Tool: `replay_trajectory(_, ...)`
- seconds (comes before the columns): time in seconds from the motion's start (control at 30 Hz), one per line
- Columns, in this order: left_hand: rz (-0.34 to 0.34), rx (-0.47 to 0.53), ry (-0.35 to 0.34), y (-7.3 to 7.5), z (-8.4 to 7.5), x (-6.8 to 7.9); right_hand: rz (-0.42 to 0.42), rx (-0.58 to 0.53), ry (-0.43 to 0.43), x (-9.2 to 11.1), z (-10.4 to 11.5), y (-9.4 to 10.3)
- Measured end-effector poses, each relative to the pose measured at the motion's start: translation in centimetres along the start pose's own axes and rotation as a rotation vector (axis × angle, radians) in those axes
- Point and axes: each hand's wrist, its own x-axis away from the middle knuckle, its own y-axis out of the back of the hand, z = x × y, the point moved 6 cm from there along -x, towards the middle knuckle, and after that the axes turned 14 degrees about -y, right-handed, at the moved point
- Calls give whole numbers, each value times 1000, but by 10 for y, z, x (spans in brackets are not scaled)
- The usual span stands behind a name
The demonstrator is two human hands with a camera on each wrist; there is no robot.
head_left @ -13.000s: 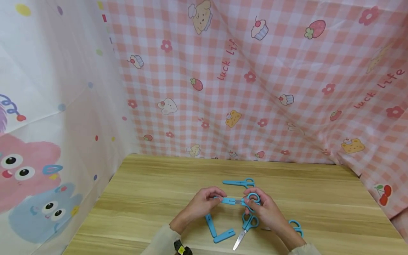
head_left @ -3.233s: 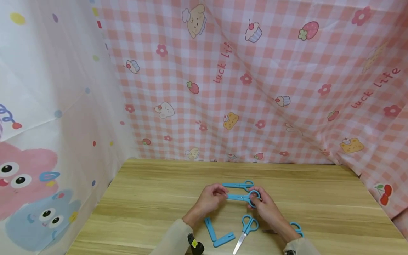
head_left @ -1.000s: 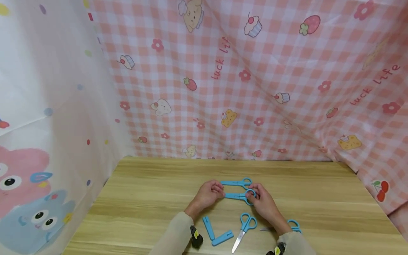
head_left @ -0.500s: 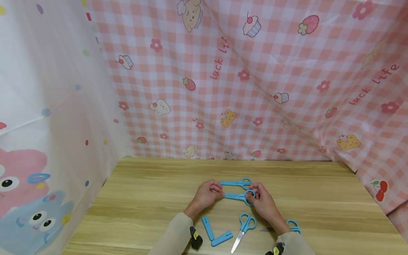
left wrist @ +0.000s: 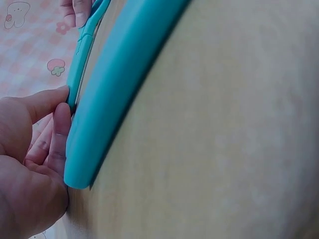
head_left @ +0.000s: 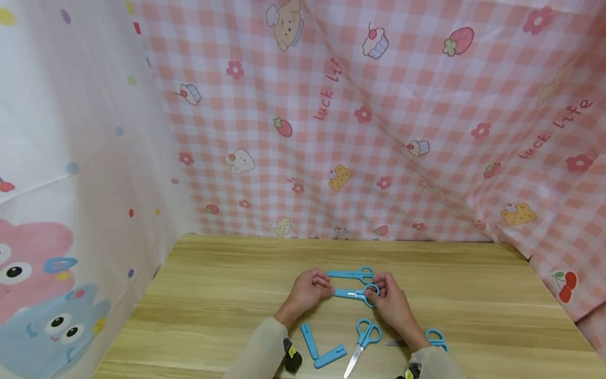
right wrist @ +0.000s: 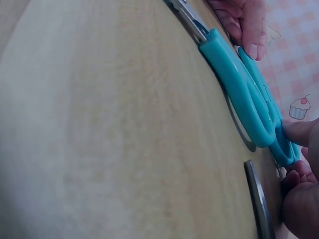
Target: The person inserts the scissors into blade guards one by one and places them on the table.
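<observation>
Between the two hands, low over the table, is a pair of blue-handled scissors [head_left: 347,293] with its blades inside a blue sheath. My left hand [head_left: 309,289] pinches the sheath's tip between thumb and finger. At the other end, my right hand [head_left: 391,300] grips the handle loops. The left wrist view shows the left hand [left wrist: 30,159] at the tip, behind a loose sheath [left wrist: 112,99] in the foreground. Bare scissors [right wrist: 234,82] cross the right wrist view, partly covering the held pair; the right thumb [right wrist: 299,132] presses on a loop.
Another sheathed pair of scissors [head_left: 347,274] lies just behind the held one. Two loose blue sheaths [head_left: 310,341] and bare scissors [head_left: 363,342] lie in front. More bare scissors [head_left: 436,339] lie partly under the right forearm. Cloth curtains [head_left: 265,173] border the wooden table [head_left: 213,295].
Thirteen seconds ago, blade showed between sheath and handles; by three seconds ago the sheath had met the handles. Over the last second, both hands hold nearly still.
</observation>
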Motion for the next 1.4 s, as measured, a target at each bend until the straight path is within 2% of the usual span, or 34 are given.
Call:
replay_trajectory(0.53,-4,2,5,-2,2,-1,-21,33,-2,-1,-2,0)
replay_trajectory(0.97,-7,5,-3,-1,0,-1,-31,0,-48,1,-1,1)
replay_trajectory(1.4,-12,-10,8,-1,1,-1,-38,6,-44,0,0,1)
